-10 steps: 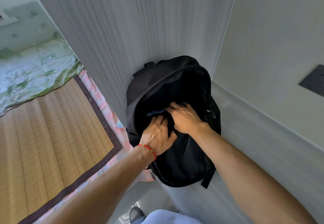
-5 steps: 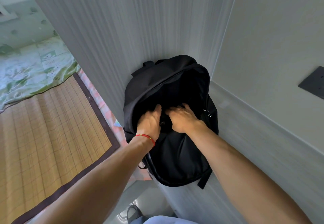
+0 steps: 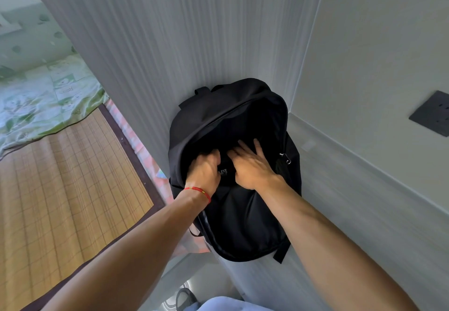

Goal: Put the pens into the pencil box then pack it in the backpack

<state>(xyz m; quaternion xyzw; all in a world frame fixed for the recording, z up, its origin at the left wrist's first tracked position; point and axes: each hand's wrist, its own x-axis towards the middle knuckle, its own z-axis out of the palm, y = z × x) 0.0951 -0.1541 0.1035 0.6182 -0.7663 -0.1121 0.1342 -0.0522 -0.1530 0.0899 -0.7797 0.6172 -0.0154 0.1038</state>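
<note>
where your left hand (image 3: pixel 204 172) reaches into the mouth of the backpack (image 3: pixel 245 223), its fingers curl over the front edge of the opening and grip the black fabric there, a red string bracelet (image 3: pixel 198 191) around the wrist. your right hand (image 3: pixel 251 164) lies just beside it, fingers straight and slightly spread, pressing flat on the dark lining inside the opening. you can't make out the pencil box; the inside of the bag is too dark to tell whether it sits under your hands. the backpack stands upright against the pale ribbed wall (image 3: pixel 170 43), its main zip wide open, a metal zip pull (image 3: pixel 284 158) hanging at the right rim. to the left lies a bed with a woven mat (image 3: pixel 65 189) and a green patterned blanket (image 3: pixel 46 101).
</note>
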